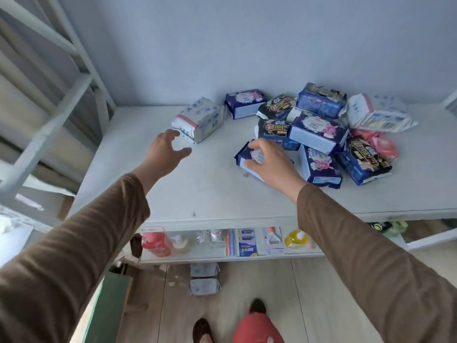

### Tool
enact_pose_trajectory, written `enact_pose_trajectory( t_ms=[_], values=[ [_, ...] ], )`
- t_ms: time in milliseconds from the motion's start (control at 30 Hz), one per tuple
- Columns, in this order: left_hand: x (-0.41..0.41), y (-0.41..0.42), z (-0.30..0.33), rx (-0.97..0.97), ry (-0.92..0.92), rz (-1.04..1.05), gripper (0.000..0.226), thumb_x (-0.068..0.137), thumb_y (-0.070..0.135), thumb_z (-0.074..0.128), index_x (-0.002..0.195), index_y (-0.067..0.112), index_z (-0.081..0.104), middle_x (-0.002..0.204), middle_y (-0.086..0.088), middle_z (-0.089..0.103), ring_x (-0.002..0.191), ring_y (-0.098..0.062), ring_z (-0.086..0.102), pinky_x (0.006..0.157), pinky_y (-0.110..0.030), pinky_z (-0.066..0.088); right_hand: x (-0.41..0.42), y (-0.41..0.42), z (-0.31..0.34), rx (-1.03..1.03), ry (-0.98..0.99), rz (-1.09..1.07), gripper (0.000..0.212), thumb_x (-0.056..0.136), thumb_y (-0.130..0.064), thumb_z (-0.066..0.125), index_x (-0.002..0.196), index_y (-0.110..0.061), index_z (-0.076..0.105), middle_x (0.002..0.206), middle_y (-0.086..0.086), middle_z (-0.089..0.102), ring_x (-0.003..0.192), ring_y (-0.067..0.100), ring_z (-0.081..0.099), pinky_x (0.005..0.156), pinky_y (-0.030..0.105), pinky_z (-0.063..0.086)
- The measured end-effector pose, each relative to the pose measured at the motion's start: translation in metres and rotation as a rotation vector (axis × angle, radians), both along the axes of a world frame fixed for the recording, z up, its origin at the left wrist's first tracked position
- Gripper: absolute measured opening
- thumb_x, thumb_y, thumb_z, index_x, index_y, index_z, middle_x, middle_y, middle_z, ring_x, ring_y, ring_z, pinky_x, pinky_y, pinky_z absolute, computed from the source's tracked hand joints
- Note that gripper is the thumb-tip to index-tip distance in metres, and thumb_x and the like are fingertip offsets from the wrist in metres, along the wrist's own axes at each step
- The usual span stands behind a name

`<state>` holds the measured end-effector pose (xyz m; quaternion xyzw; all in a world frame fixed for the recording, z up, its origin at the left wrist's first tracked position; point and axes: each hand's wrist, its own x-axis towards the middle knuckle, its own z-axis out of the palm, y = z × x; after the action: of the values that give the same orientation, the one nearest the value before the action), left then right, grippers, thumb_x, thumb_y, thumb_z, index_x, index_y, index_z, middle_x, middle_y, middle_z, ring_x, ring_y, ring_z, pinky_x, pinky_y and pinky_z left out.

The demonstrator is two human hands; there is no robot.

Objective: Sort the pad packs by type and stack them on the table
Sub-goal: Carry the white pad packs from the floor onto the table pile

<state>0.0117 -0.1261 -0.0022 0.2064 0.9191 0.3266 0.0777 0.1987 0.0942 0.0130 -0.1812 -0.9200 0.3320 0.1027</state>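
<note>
White tabletop [210,194] runs back to a pale wall, with a jumble of pad packs heaped toward the far right. The right hand [269,162] curls over a dark blue pack with pink flowers [243,157], fingers bent across its top and thumb against the near white end, so the pack sits under the palm at the near left edge of the heap. The left hand [164,149] hangs open above the bare surface, fingers spread and thumb out, just short of a white pack with a pink stripe [197,120] lying beyond the fingertips.

I judge the step to be lifting this blue floral pack to join its kind. A second floral pack [244,102] lies apart, beyond the fingers and near the wall, and would serve as the base. Squeeze the soft wrapper on both long sides, lift it clear before sliding, and square the edges on landing.

The palm hides much of the held pack, and whether it has left the table I cannot tell. Printing on the black-and-gold packs [274,127] is too blurred to read, and the pink pack [380,144] is half buried.
</note>
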Motion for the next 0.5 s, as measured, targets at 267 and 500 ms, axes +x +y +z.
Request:
enact_pose_trajectory(
  t_ms=[267,500],
  values=[
    [-0.096,0.058,-0.006,-0.061,-0.066,0.174,0.064,0.084,0.039,0.074,0.137,0.013,0.049,0.136,-0.013,0.051,0.118,-0.03,0.053,0.094,-0.04,0.046,-0.075,0.069,0.01,0.061,-0.027,0.145,0.04,0.093,-0.03,0.065,0.13,-0.016,0.056,0.132,0.001,0.054,0.126,0.019,0.045,0.092,0.022,0.031],
    [-0.149,0.094,-0.016,-0.189,-0.296,0.217,0.105,0.064,0.061,0.083,0.146,0.014,0.038,0.142,-0.01,0.051,0.123,-0.03,0.051,0.099,-0.038,0.042,-0.125,0.119,0.006,0.105,-0.09,0.251,0.038,0.094,-0.033,0.063,0.129,-0.019,0.055,0.132,0.003,0.054,0.123,0.022,0.046,0.099,0.035,0.039]
  ],
)
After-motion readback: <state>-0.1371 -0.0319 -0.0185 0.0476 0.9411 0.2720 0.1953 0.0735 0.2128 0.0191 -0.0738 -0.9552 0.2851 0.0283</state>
